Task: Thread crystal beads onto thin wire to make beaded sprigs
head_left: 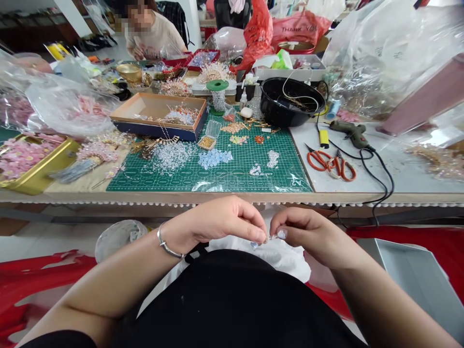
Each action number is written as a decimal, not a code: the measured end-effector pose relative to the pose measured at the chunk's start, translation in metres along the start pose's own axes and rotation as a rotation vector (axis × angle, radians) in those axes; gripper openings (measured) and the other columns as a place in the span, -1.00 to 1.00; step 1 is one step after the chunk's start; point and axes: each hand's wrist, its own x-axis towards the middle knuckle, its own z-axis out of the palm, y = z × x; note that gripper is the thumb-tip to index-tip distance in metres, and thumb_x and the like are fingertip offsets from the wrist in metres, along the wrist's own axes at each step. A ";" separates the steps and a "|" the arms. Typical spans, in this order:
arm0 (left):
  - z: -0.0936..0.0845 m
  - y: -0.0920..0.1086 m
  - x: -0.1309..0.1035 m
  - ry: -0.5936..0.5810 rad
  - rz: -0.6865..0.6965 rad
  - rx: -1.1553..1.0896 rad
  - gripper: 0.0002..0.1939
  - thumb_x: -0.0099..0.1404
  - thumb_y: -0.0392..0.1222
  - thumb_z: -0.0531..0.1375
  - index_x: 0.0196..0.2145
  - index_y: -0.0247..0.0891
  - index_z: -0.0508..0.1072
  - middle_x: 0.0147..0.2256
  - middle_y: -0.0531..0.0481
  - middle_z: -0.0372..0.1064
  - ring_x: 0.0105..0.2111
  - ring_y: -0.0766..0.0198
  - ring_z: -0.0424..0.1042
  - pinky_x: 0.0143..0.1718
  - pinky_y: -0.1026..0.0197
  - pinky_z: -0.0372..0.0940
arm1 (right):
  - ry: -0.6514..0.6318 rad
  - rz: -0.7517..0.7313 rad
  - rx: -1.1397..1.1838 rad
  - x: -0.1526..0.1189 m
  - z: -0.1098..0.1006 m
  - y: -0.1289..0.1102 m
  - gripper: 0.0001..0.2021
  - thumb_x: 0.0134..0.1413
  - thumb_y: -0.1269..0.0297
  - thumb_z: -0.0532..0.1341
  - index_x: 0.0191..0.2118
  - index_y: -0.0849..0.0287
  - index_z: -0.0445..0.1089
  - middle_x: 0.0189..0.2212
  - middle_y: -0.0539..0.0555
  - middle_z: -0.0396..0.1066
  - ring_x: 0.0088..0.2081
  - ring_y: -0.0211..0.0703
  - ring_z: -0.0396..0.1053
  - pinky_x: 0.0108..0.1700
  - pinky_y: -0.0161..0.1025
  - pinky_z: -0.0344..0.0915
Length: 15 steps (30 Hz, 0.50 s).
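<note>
Left hand [232,220]: thumb and fingertips pinching one end of a small pale piece [273,237]; a silver bracelet [167,244] circles the wrist
Right hand [319,237]: thumb and forefinger pinching the other end, close beside the left fingertips
Small pale piece: between the hands, over the lap, just off the near edge of the surface [108,197]; its finer parts are too small to tell
Green mat [152,181]: flat on the surface, bearing blue pieces [215,158], with clear beads [170,157] to their left and a white cluster [273,158] to their right
Behind these: an open box [154,129] at left, a black bowl [286,113] at right
Right of the mat: orange-handled tools [342,166], a yellow lighter [324,138], a green glue gun [351,131]
Across the surface: another person [159,36], seated
</note>
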 end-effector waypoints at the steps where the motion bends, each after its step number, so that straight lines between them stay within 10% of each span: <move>1: -0.001 0.001 -0.001 -0.026 -0.003 0.041 -0.88 0.10 -0.19 0.28 -0.38 -0.28 0.54 -0.44 0.03 0.44 -0.40 0.33 0.38 -0.32 0.31 0.22 | -0.039 0.021 0.023 0.001 -0.001 -0.001 -0.85 0.09 0.24 0.21 -0.38 0.17 0.46 -0.59 -0.06 0.25 -0.58 -0.36 0.06 -0.54 -0.36 0.00; 10: -0.007 0.008 -0.005 -0.054 -0.039 0.266 -0.81 0.16 -0.09 0.21 -0.34 -0.22 0.55 -0.41 0.04 0.42 -0.43 0.35 0.30 -0.42 0.33 0.13 | -0.106 0.139 0.084 -0.003 0.013 0.000 -0.78 -0.03 0.12 0.31 -0.42 0.19 0.43 -0.64 -0.13 0.10 -0.58 -0.38 -0.06 -0.54 -0.34 -0.13; 15: -0.007 -0.001 0.001 -0.047 -0.103 -0.078 -0.72 0.21 -0.14 0.07 -0.39 -0.32 0.54 -0.64 0.13 -0.06 -0.63 0.41 -0.14 -0.61 0.27 -0.18 | -0.045 0.152 0.213 -0.007 0.018 0.011 -0.76 -0.06 0.12 0.34 -0.43 0.20 0.40 -0.65 -0.14 0.07 -0.61 -0.41 -0.13 -0.57 -0.33 -0.25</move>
